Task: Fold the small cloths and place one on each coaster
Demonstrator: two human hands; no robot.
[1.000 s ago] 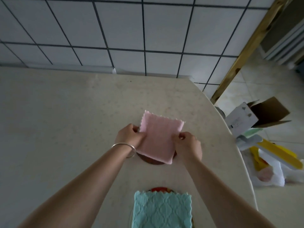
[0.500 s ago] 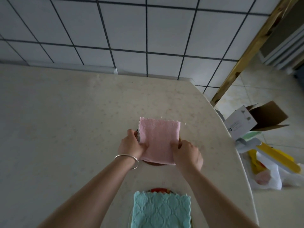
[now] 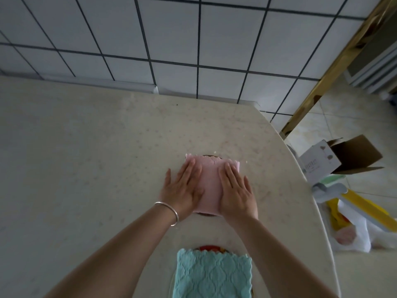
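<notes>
Both palms, left hand (image 3: 182, 188) and right hand (image 3: 237, 191), lie flat and unclenched on the pink cloth (image 3: 210, 183); smoothing outward from between them should settle it squarely over the coaster (image 3: 211, 156) beneath.

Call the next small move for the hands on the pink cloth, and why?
Probably lift both hands straight up and off. The folded pink fleece cloth already lies flat over the dark round coaster, which peeks out at its far and near edges. The left hand and right hand rest open-palmed on it. The folded teal waffle cloth sits on the red-rimmed coaster.
</notes>
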